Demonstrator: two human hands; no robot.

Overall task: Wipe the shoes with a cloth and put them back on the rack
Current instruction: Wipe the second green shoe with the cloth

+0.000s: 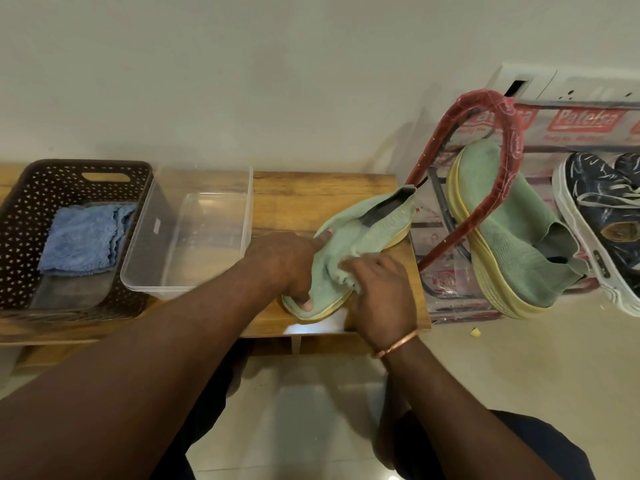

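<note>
Fingers (367, 268) of right hand (381, 299) bunch soft cloth (337, 273) on knit shoe (377, 220).

Green shoe (377, 220) w/ cloth (337, 271) atop, mate (502, 230) – tilted – on rack (512, 133)

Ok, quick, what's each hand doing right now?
Left hand: grips the green shoe at its toe.
Right hand: holds the cloth on it.

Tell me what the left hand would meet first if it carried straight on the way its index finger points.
The left hand grips the shoe, finger pointing up-right along it. It would first meet the shoe's raised collar; beyond that, probably the rack, though depth is unclear.
</note>
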